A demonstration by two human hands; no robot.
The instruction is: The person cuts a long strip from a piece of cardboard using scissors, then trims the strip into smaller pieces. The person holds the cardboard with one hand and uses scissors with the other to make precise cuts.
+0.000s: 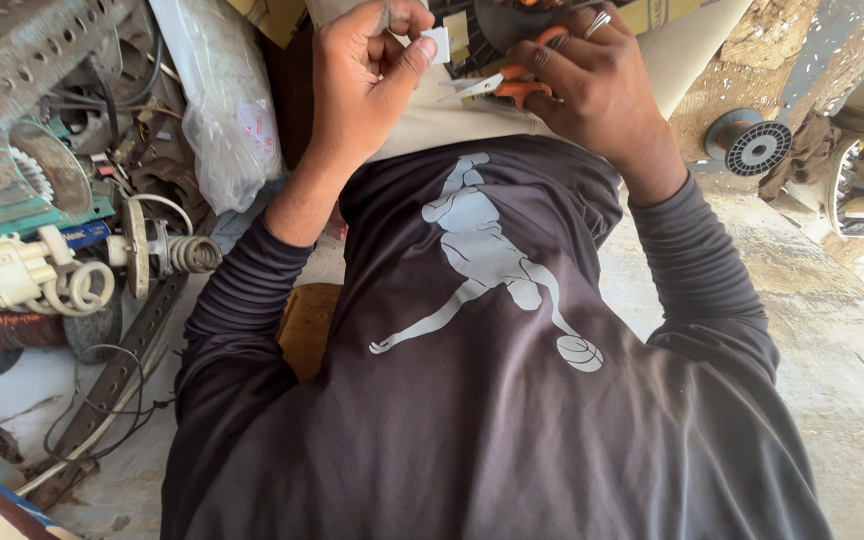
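My left hand [360,75] is raised in front of my chest and pinches a small white rectangular piece [437,44] between thumb and fingertips. Close beside it to the right, my right hand [597,90], with a ring on one finger, grips orange-handled scissors [512,88]. The metal blades point left toward the white piece, and their tips lie just below it. Both forearms are in dark ribbed sleeves, and my dark shirt [492,400] with a pale grey figure print fills the lower middle of the view.
At left lies a pile of machine parts: a perforated metal angle [12,45], a clear plastic bag [217,100], a coil spring [192,253], a white electrical part [12,275] and a copper winding [7,330]. A black spool [752,145] sits at right on the concrete surface [852,340].
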